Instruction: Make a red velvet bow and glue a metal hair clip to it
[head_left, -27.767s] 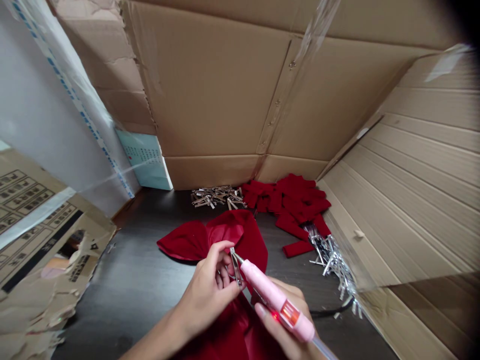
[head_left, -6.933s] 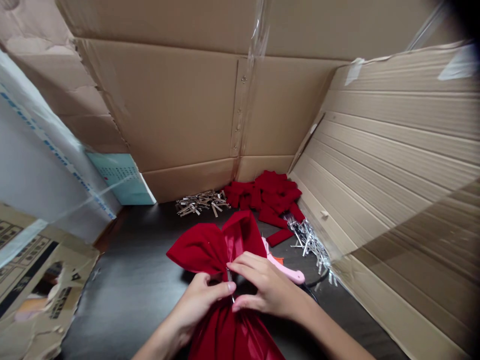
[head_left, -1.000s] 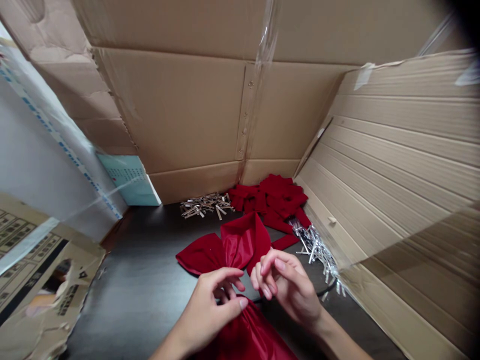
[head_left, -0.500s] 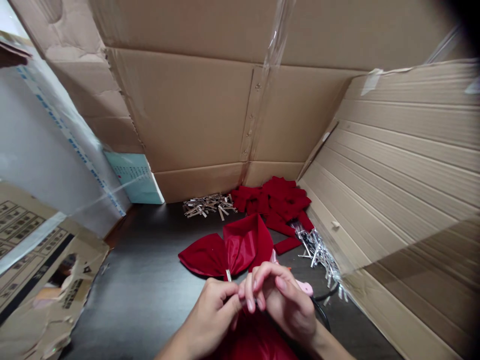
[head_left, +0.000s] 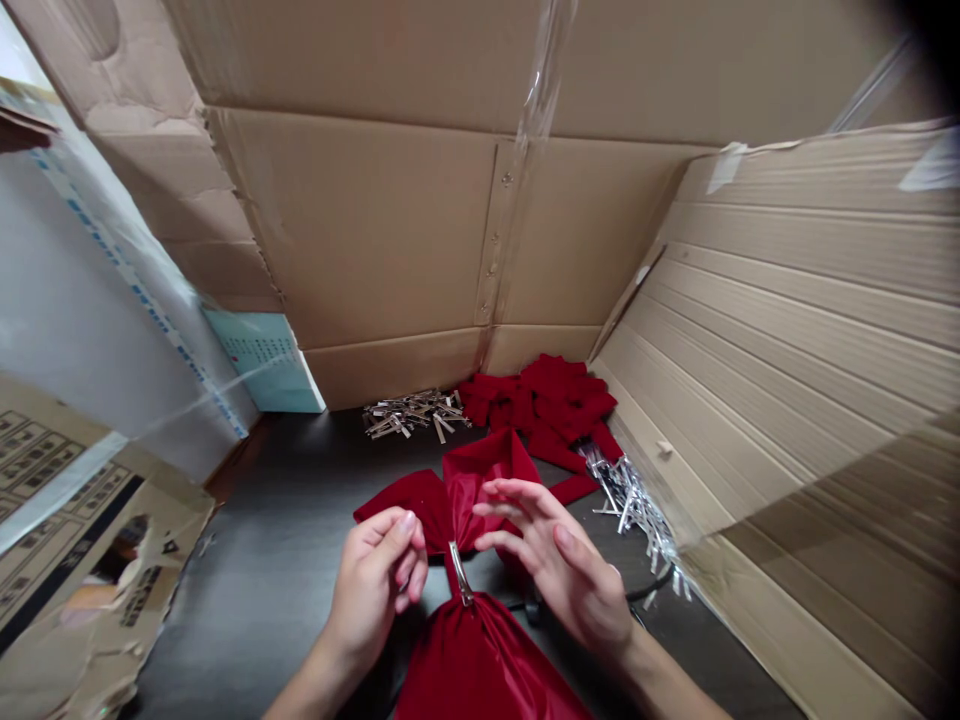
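Note:
A dark red bow (head_left: 480, 660) lies on the dark table, its loops spread at the top and its tails running down to the bottom edge. Across its gathered middle sits a silver metal clip (head_left: 460, 575). My left hand (head_left: 380, 570) is just left of the clip, fingers curled with thumb against fingertips; whether anything small is between them cannot be made out. To the right, my right hand (head_left: 559, 565) hovers over the bow's right loop with its fingers apart, holding nothing.
Silver clips (head_left: 415, 413) lie in a pile at the back, beside a heap of red fabric pieces (head_left: 562, 400). Silver ties (head_left: 637, 505) lie along the right cardboard wall (head_left: 787, 330). A black cable is partly behind my right hand. A cardboard box (head_left: 90, 560) stands at left.
My hands have moved apart from the bow's middle, the left one leftward and the right one upward. The clip and gathered centre now show. My right hand's fingers have spread.

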